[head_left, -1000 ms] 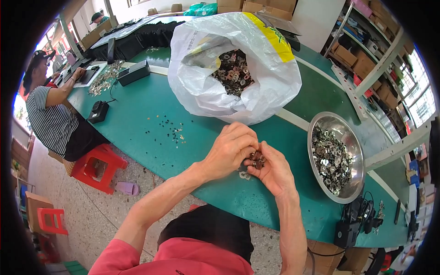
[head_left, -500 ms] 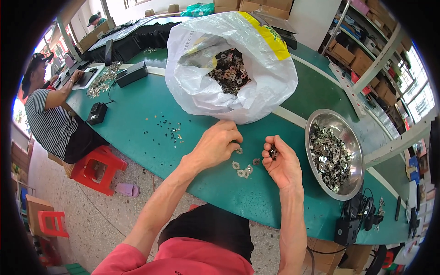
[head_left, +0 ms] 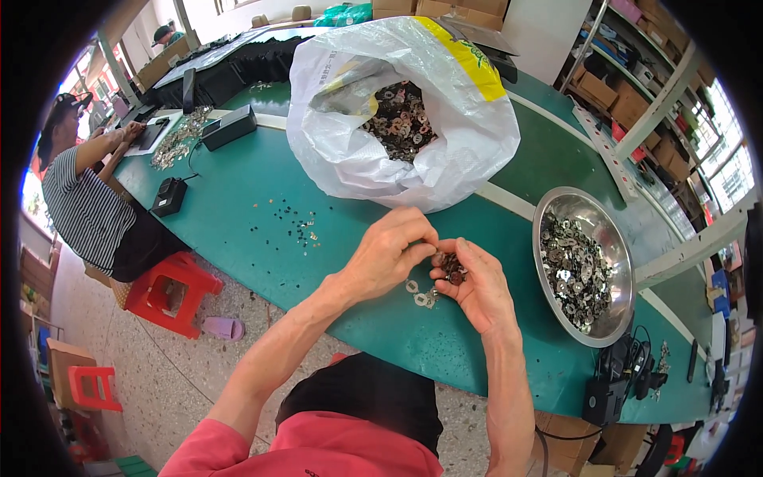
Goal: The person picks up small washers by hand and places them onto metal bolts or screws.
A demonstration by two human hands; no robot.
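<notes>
My right hand (head_left: 481, 292) is cupped, its fingers curled around a handful of small round metal pieces (head_left: 454, 269), dark and coppery. Against its fingertips, my left hand (head_left: 388, 250) pinches at the edge of that handful; whatever lies between its thumb and forefinger is too small to make out. Just below the hands, several silvery ring-shaped metal pieces (head_left: 420, 299) lie on the green table (head_left: 350, 322). A white woven sack (head_left: 334, 171), rolled open, stands beyond my hands with many similar pieces inside. To the right, a tilted steel bowl (head_left: 622, 306) holds a heap of silvery ones.
Small black bits (head_left: 300, 226) are scattered on the table to the left. A black box (head_left: 168, 196) with a cable and a long black case (head_left: 229, 128) lie farther off. At the far left a person (head_left: 87, 191) works beside a red stool (head_left: 171, 294).
My left hand has moved right and slightly up to meet my right hand, which has come left. Fewer loose metal pieces show on the table between them.
</notes>
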